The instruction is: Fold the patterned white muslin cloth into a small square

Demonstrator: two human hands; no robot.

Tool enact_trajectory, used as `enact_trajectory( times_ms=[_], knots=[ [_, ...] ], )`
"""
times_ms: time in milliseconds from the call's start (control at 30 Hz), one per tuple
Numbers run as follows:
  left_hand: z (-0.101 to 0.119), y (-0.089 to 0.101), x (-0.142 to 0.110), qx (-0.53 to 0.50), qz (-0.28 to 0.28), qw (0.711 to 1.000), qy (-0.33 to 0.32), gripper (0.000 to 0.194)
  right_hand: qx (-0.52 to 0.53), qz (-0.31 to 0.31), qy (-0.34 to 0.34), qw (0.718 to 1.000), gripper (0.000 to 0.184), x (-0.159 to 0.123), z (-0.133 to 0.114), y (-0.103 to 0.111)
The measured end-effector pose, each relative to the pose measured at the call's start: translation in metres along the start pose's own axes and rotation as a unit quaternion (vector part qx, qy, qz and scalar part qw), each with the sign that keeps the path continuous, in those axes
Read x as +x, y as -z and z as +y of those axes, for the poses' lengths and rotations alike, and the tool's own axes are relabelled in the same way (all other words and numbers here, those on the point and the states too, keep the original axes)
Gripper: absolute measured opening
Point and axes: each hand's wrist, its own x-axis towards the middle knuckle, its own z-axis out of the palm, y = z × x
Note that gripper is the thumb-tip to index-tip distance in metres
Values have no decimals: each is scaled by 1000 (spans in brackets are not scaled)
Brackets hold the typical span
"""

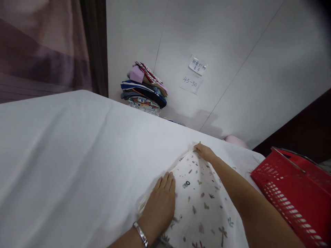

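A white cloth printed with small plants and animals [204, 203] lies across the right part of the white-covered table and runs out of view at the bottom. My left hand [161, 198], with a silver bangle on its wrist, rests flat on the cloth's left edge, fingers stretched out. Farther off, my right hand [204, 151] pinches the cloth's far corner and lifts it slightly. The forearm hides part of the cloth's right side.
White sheeting with creases covers the table [77, 165]. A red plastic basket [297, 186] stands at the right edge. Beyond the far edge, folded clothes [144, 86] are stacked by the wall. Two paper labels [191, 82] hang there. A pink curtain [43, 48] is at left.
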Motion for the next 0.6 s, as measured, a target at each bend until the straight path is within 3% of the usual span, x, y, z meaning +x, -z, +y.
enact_trajectory(
  times_ms=[300, 600],
  knots=[
    [0, 1, -1, -8, -12, 1000, 1, 53, -33, -1, -3, 999, 26, -2, 1, -3],
    [1, 5, -1, -34, -36, 999, 10, 55, -48, -27, -3, 998, 24, 15, -5, -3]
  ],
)
